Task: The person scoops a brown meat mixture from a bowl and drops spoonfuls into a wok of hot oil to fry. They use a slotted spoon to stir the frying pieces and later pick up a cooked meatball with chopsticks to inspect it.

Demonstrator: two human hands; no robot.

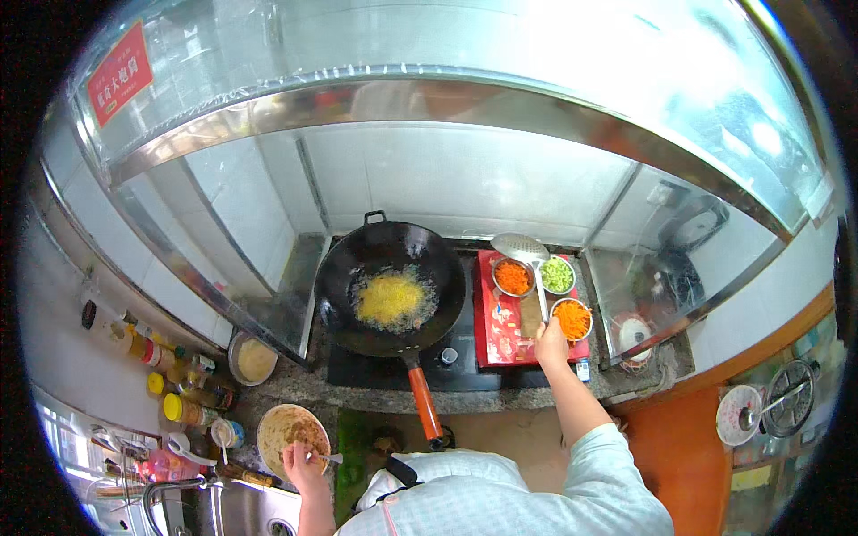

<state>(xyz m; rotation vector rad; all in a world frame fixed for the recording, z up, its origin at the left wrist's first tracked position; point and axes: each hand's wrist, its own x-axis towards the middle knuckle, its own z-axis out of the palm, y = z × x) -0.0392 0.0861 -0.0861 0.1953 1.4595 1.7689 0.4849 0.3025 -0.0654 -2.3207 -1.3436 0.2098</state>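
My left hand [303, 462] is over the near rim of a bowl [272, 429] holding a brownish mixture. A small metal spoon [330, 458] is gripped in its fingers. My right hand [552, 346] grips the handle of a metal skimmer [519, 246]. The skimmer's perforated head sits at the back of a red box [493, 342], its handle passing between small bowls. In the black wok [342, 268], a yellow mass of food [391, 299] lies in bubbling oil. The wok's wooden handle [422, 402] points towards my body.
On the red box stand bowls of chopped orange vegetable [512, 277], chopped green vegetable [556, 275] and shredded carrot [572, 319]. A metal bowl of pale contents [255, 360] and several condiment bottles [184, 409] line the left. Glass panels [660, 268] flank the cooktop [375, 372]; a sink [248, 509] is near left.
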